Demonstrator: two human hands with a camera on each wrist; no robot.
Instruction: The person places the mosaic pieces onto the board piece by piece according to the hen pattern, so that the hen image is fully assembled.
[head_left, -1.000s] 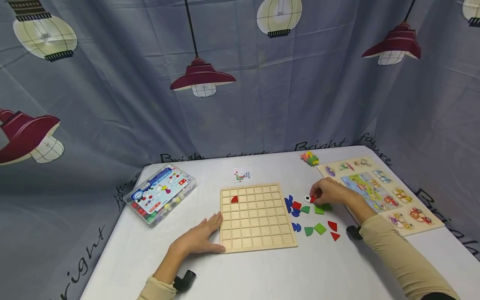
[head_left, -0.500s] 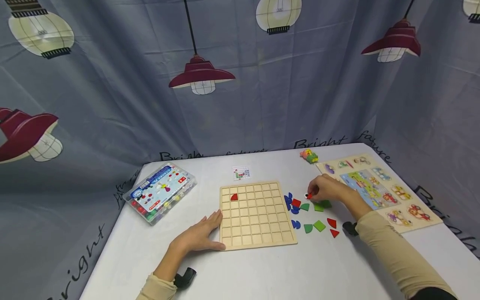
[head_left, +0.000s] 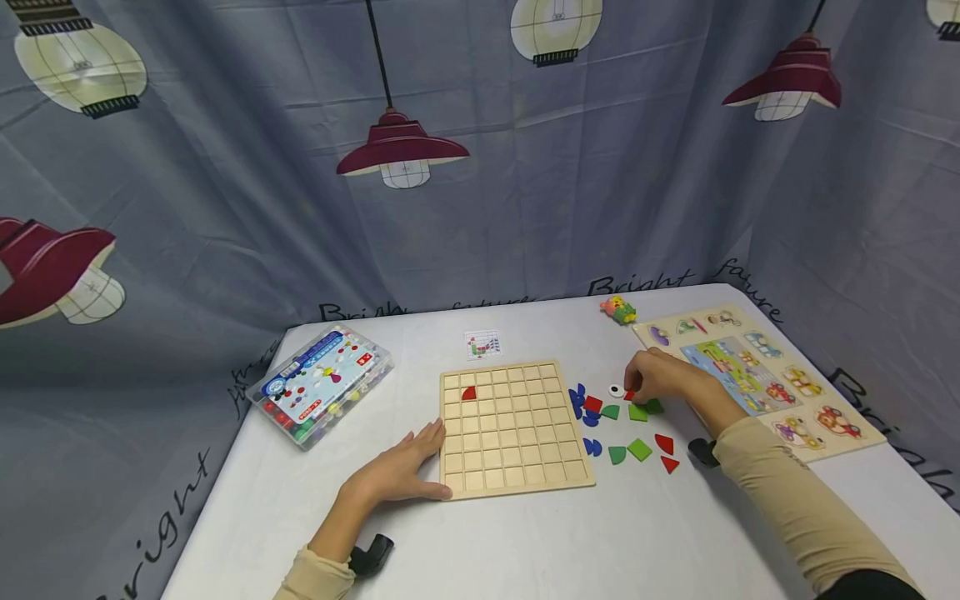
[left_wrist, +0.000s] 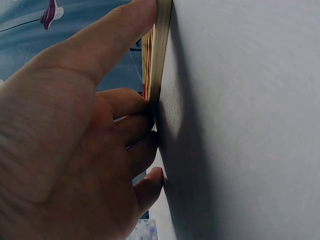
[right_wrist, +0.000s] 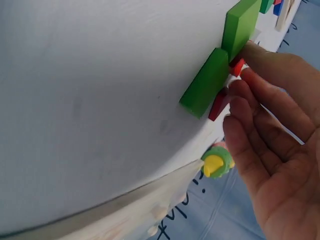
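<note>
My left hand point(head_left: 397, 473) lies with its fingers and thumb against the left edge of a wooden grid board point(head_left: 517, 433). In the left wrist view the thumb meets the board's side edge point(left_wrist: 161, 55). One red quarter-round piece point(head_left: 468, 393) sits in a cell near the board's upper left. To the right of the board, my right hand point(head_left: 660, 377) pinches a small red piece point(right_wrist: 237, 67) between thumb and forefinger, its shape mostly hidden. Two green pieces point(right_wrist: 207, 82) lie beside those fingertips, and another red piece point(right_wrist: 218, 105) is close by. A white ring-like disc point(head_left: 617, 391) lies just left of the hand.
Blue, green and red pieces point(head_left: 639, 450) are scattered right of the board. A small pattern card point(head_left: 482, 345) lies behind it. A clear case of beads point(head_left: 322, 387) is at the left, a picture puzzle board point(head_left: 832, 396) at the right, and a small toy figure point(head_left: 618, 311) at the back.
My right hand went slightly left over the white disc with the red piece, then back right, uncovering the disc. The left hand has stayed at the board's edge.
</note>
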